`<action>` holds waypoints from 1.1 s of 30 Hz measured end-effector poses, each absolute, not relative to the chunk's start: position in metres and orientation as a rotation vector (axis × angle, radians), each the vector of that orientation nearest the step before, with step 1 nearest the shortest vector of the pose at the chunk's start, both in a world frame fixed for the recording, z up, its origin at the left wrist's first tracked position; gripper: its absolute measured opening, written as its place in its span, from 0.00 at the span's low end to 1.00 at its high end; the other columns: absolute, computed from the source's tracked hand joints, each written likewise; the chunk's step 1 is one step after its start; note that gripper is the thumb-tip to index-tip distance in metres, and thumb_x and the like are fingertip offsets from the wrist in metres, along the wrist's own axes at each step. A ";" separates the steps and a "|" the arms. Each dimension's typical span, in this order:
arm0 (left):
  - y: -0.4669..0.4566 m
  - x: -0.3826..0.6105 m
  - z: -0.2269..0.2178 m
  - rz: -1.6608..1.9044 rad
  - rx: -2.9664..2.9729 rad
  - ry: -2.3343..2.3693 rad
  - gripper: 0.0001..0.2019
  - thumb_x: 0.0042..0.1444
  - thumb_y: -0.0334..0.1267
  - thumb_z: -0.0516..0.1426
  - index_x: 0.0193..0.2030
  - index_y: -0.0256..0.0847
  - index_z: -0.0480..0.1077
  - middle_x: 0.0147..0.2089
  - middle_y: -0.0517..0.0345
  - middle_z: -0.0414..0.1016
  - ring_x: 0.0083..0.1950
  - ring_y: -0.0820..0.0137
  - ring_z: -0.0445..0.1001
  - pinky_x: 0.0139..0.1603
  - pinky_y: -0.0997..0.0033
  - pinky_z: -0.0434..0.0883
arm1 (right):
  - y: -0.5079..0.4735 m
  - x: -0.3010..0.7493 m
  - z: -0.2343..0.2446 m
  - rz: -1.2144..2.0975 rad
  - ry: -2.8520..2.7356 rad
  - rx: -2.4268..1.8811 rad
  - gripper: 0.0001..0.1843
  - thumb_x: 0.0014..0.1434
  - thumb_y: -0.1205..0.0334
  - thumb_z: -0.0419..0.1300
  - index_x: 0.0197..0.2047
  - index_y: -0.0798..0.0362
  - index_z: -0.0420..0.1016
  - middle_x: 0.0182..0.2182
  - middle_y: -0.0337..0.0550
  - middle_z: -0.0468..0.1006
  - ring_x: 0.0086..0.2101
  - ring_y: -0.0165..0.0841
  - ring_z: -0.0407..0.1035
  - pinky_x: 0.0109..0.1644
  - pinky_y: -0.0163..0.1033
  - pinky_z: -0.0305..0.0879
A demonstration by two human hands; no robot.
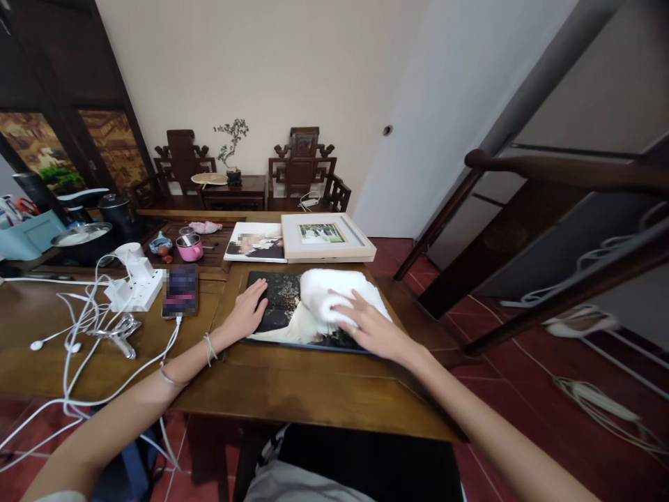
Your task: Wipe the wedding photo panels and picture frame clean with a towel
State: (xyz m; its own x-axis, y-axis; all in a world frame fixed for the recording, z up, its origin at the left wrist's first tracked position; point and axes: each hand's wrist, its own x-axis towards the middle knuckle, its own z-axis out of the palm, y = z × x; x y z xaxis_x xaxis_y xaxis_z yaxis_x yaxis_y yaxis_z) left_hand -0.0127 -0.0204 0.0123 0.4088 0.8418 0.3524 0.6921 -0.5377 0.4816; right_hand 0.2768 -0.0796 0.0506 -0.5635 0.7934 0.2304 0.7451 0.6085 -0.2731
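Observation:
A dark photo panel [282, 296] with a pale dress in its picture lies flat on the wooden table [293, 383]. My left hand [247, 311] rests on the panel's left edge, fingers stretched out and holding nothing. On the panel's right part sits a bunched white cloth [318, 289], which hides much of the picture there. My right hand [368, 324] grips the cloth, its fingers pressed into the fabric.
Behind the panel lie a white framed picture [360, 240] and another photo print [245, 244]. At left are a phone [180, 293], a power strip [149, 289], tangled white cables [78, 335], a pink cup [189, 249] and a pan [81, 237]. A wooden chair [496, 230] stands right.

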 end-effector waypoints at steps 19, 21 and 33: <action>-0.018 -0.015 0.011 0.785 2.438 1.328 0.21 0.63 0.39 0.43 0.60 0.37 0.59 0.66 0.47 0.56 0.68 0.65 0.52 0.66 0.55 0.54 | -0.008 0.257 0.061 0.206 -2.492 -1.292 0.19 0.65 0.55 0.43 0.52 0.52 0.68 0.49 0.47 0.75 0.48 0.44 0.68 0.59 0.57 0.49; -0.018 -0.015 0.010 0.791 2.435 1.336 0.21 0.63 0.39 0.43 0.60 0.37 0.59 0.66 0.47 0.56 0.68 0.65 0.52 0.66 0.56 0.54 | -0.004 0.253 0.060 0.178 -2.483 -1.293 0.19 0.65 0.57 0.44 0.52 0.53 0.68 0.49 0.48 0.75 0.49 0.45 0.67 0.58 0.57 0.50; -0.020 -0.012 0.011 0.776 2.429 1.351 0.21 0.63 0.38 0.43 0.60 0.35 0.60 0.66 0.47 0.57 0.68 0.64 0.52 0.66 0.56 0.53 | -0.157 0.244 0.074 0.409 -2.655 -1.143 0.14 0.59 0.68 0.50 0.46 0.50 0.71 0.62 0.49 0.59 0.62 0.41 0.48 0.65 0.57 0.38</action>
State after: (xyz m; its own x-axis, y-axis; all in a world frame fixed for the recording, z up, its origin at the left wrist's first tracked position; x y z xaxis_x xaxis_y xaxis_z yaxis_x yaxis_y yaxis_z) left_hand -0.0122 -0.0204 0.0110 0.4262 0.8434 0.3271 0.7073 -0.5361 0.4607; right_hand 0.2445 -0.1573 0.0738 -0.6723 0.7345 0.0922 0.6727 0.6582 -0.3381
